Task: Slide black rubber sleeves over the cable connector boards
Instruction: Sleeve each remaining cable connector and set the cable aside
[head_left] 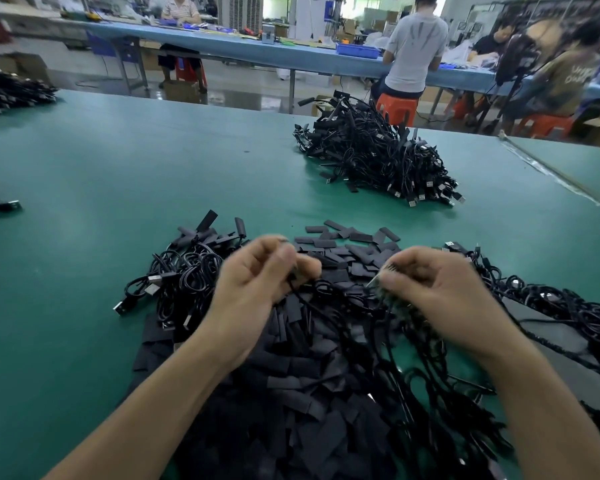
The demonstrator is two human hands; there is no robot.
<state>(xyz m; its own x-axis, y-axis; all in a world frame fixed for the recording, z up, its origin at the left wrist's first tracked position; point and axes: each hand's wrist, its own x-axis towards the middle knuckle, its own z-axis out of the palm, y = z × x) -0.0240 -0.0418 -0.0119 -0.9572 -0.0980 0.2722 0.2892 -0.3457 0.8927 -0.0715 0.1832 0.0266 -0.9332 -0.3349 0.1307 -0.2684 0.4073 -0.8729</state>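
Both my hands hover over a big heap of flat black rubber sleeves (312, 375) on the green table (84, 271). My left hand (257, 275) is curled, its fingertips pinching a thin black cable (305, 296) that hangs down toward the heap. My right hand (433, 285) pinches a small connector board (378, 280) with metal pins at its tip, and further cables trail down from that hand. Motion blur hides whether a sleeve sits on the board.
A pile of black USB cables (181, 275) lies left of my hands and another cable bundle (551, 303) runs along the right. A large cable pile (374, 157) sits farther back. Smaller piles lie at the left edge (11, 91). People sit at a blue bench (291, 53) behind.
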